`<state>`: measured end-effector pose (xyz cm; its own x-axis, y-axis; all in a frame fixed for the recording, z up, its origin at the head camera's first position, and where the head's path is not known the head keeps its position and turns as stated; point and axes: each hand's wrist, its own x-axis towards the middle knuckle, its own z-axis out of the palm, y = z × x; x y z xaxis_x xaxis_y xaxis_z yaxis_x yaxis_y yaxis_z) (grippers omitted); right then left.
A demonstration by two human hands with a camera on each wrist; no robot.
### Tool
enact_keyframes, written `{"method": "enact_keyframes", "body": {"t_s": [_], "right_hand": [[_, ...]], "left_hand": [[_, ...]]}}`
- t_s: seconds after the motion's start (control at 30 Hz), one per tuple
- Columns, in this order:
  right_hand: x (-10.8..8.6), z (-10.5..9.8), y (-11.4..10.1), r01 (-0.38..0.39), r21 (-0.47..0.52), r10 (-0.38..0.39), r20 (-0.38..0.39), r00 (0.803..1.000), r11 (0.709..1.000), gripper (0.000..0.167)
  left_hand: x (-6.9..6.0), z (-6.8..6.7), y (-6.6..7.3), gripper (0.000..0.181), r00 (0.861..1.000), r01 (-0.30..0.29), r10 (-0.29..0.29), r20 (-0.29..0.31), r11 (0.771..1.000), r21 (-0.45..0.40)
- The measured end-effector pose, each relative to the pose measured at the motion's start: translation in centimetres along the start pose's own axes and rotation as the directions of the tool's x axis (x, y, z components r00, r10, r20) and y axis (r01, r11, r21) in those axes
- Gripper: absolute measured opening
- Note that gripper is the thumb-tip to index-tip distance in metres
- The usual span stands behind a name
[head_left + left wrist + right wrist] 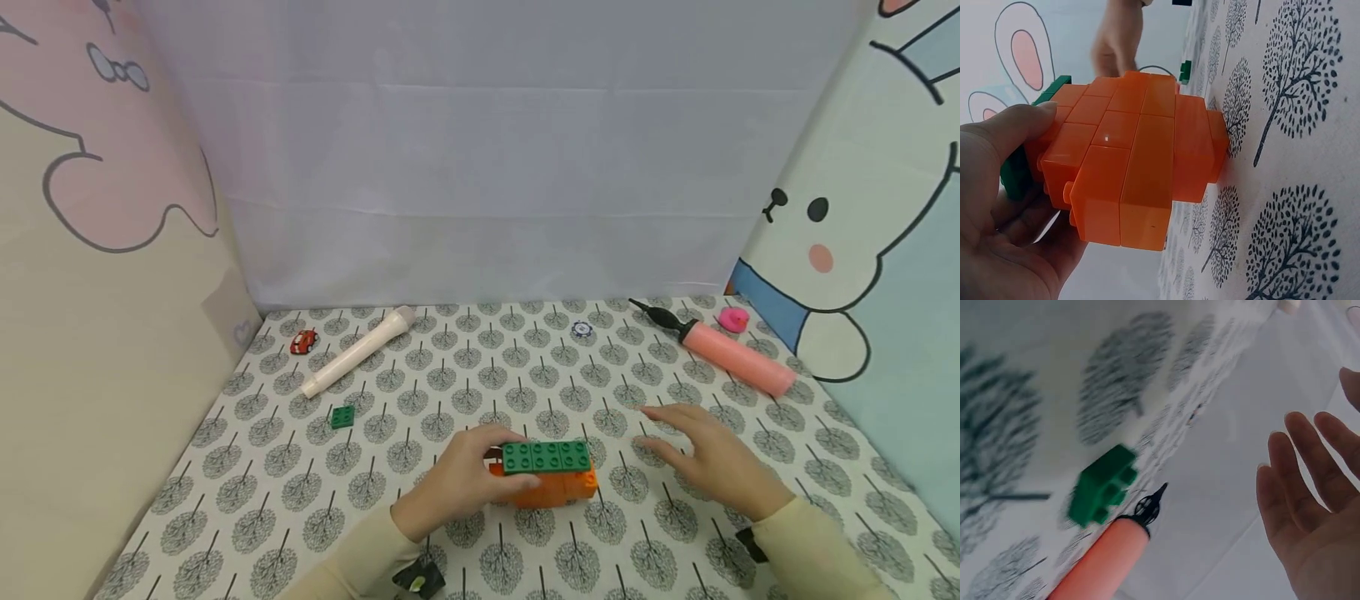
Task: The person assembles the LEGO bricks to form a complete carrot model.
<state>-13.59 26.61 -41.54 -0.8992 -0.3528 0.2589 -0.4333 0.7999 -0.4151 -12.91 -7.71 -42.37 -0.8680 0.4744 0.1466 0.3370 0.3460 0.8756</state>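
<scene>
A build of orange toy building bricks with a row of green bricks on top stands in front of me on the cloth. My left hand grips its left end, the thumb across the near side in the left wrist view. To the right of the build, apart from it, my right hand hovers with nothing in it. Its fingers are spread and slightly bent. Near this hand lies a loose green brick, hidden in the head view. Another small green brick rests left of the build.
A white tube-like stick and a red toy car lie at the back left. Towards the back right are a pink hand pump, a pink toy and a round chip. Fabric walls surround the tree-patterned cloth.
</scene>
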Motion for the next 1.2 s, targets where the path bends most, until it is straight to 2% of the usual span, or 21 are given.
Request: {"method": "enact_keyframes", "body": {"t_s": [0.13, 0.27, 0.43, 0.73, 0.8, 1.0, 1.1, 1.2], "right_hand": [[-1.2, -0.6, 2.6, -0.140, -0.114, 0.150, 0.087, 0.985, 0.984, 0.051], [-2.0, -1.1, 4.6, -0.215, -0.206, 0.249, 0.151, 0.957, 0.954, 0.058], [-2.5, -1.3, 5.7, -0.229, -0.257, 0.276, 0.167, 0.946, 0.939, 0.061], [-2.5, -1.4, 5.7, -0.274, -0.202, 0.310, 0.178, 0.934, 0.940, 0.050], [-2.5, -1.4, 5.4, -0.273, -0.184, 0.304, 0.169, 0.938, 0.944, 0.050], [-2.5, -1.5, 3.8, -0.170, -0.130, 0.181, 0.077, 0.980, 0.977, 0.046], [-2.3, -1.7, 2.4, -0.083, -0.098, 0.084, 0.008, 0.996, 0.992, 0.043], [-1.9, -1.5, 0.8, 0.045, -0.086, -0.052, -0.076, 0.996, 0.995, 0.043]], "left_hand": [[0.0, 0.1, 0.0, 0.041, 1.000, -0.005, 0.005, 0.005, 1.000, -0.005], [-0.1, 0.1, 0.0, 0.042, 1.000, 0.000, 0.000, 0.004, 1.000, -0.007], [-0.1, 0.1, 0.1, 0.042, 1.000, -0.002, 0.002, 0.000, 1.000, -0.009], [-0.1, 0.1, 0.1, 0.041, 1.000, 0.002, -0.002, -0.001, 1.000, -0.008], [-0.1, 0.1, 0.1, 0.042, 1.000, 0.004, -0.004, -0.001, 1.000, -0.008], [0.0, 0.1, 0.1, 0.041, 1.000, 0.004, -0.004, 0.001, 1.000, -0.018], [0.0, 0.0, 0.1, 0.041, 1.000, 0.012, -0.012, 0.004, 1.000, -0.020], [0.0, 0.0, 0.0, 0.041, 1.000, 0.014, -0.014, 0.006, 1.000, -0.017]]}}
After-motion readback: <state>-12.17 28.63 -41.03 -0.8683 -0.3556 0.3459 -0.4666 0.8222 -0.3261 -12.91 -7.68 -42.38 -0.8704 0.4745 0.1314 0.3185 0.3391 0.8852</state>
